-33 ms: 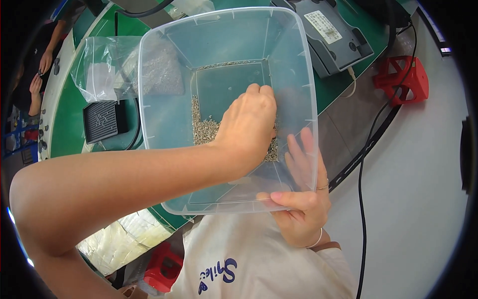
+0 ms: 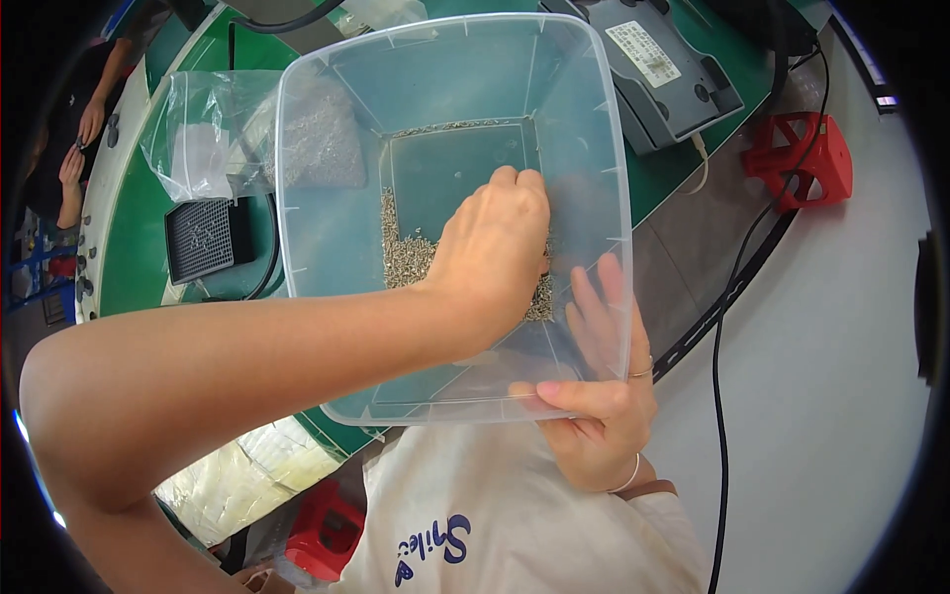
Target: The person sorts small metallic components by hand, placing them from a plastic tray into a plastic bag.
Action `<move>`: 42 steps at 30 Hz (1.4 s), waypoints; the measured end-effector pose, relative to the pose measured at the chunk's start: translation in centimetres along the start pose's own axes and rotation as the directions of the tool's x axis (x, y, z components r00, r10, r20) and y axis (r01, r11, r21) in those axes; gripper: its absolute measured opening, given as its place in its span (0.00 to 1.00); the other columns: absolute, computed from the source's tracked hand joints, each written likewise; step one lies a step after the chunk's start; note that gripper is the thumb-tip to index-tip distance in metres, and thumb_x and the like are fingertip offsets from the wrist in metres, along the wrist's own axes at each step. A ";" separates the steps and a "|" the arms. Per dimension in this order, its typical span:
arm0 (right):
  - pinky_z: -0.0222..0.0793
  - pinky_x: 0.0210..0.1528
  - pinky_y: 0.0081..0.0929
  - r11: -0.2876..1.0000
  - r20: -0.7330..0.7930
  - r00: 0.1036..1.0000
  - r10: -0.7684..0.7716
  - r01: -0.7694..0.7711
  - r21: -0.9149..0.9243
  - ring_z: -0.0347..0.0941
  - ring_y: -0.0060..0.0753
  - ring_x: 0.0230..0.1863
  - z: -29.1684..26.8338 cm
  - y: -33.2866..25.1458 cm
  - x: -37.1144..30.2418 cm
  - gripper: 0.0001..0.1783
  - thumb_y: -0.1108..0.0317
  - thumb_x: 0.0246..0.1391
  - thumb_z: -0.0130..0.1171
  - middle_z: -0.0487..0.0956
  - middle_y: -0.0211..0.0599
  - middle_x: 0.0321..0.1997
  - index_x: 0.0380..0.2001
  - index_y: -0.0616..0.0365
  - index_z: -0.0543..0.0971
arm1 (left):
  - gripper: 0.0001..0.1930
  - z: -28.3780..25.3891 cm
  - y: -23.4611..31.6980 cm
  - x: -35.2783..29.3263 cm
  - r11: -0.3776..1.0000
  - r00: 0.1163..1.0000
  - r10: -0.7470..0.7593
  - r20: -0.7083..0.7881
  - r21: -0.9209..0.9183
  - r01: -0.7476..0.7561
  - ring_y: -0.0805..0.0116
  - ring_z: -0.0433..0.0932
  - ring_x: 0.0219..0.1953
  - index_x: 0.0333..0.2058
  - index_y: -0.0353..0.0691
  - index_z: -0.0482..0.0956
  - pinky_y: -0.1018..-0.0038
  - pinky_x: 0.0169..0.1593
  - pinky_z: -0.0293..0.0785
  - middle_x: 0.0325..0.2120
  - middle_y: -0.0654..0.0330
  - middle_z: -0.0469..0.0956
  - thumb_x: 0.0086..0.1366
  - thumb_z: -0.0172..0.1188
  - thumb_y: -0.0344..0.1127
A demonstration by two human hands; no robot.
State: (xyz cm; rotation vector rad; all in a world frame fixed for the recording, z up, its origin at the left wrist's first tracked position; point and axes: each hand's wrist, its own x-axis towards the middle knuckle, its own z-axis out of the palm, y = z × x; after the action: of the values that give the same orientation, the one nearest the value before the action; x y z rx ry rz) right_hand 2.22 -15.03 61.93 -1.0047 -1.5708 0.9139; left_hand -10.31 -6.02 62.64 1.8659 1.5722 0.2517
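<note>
A clear, tilted plastic bin fills the middle of the view. Many small silvery metal pieces lie along the left and near sides of its floor; they look like tiny screws, too small to be sure. My left hand is inside the bin, knuckles up and fingers curled down at the pieces. Its fingertips are hidden, so what they pinch cannot be seen. My right hand grips the near right corner, thumb over the rim and the other fingers spread against the outside of the wall.
Left of the bin are a clear bag and a black perforated tray on the green table. A grey device sits far right. Red stools and a black cable are nearby. Another person's hands show far left.
</note>
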 end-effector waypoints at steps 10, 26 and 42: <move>0.69 0.48 0.43 0.999 -0.026 0.999 -0.043 0.043 -0.026 0.62 0.68 0.56 -0.1 -0.1 0.4 0.18 0.72 0.32 0.72 0.57 0.71 0.59 0.29 0.49 0.75 | 0.09 -0.5 -0.9 1.5 0.999 0.999 -0.027 -0.031 -0.044 0.026 0.56 0.77 0.25 0.29 0.29 0.78 0.69 0.33 0.74 0.24 0.49 0.78 0.45 0.64 0.24; 0.69 0.49 0.52 0.995 -0.016 0.999 -0.033 0.032 -0.094 0.60 0.71 0.56 -0.1 -0.2 0.6 0.17 0.69 0.34 0.72 0.58 0.66 0.60 0.26 0.51 0.72 | 0.11 -8.7 -1.5 1.6 0.751 0.911 -0.149 0.385 -0.555 0.357 0.73 0.74 0.32 0.39 0.29 0.75 0.81 0.42 0.72 0.29 0.61 0.75 0.60 0.56 0.31; 0.68 0.49 0.52 0.996 -0.001 0.999 -0.035 0.035 -0.088 0.61 0.70 0.56 0.0 -0.1 0.7 0.18 0.68 0.34 0.72 0.57 0.66 0.61 0.27 0.51 0.71 | 0.20 -9.5 -0.1 -0.6 0.521 0.923 -0.058 0.380 -0.777 0.353 0.66 0.75 0.44 0.46 0.22 0.69 0.75 0.51 0.72 0.40 0.49 0.74 0.57 0.36 0.22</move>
State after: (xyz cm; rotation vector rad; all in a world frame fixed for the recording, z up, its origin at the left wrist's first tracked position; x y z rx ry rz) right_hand 2.16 -14.45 62.31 -1.0361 -1.6334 0.8255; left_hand -15.73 -3.12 69.92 0.8725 1.1108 0.4785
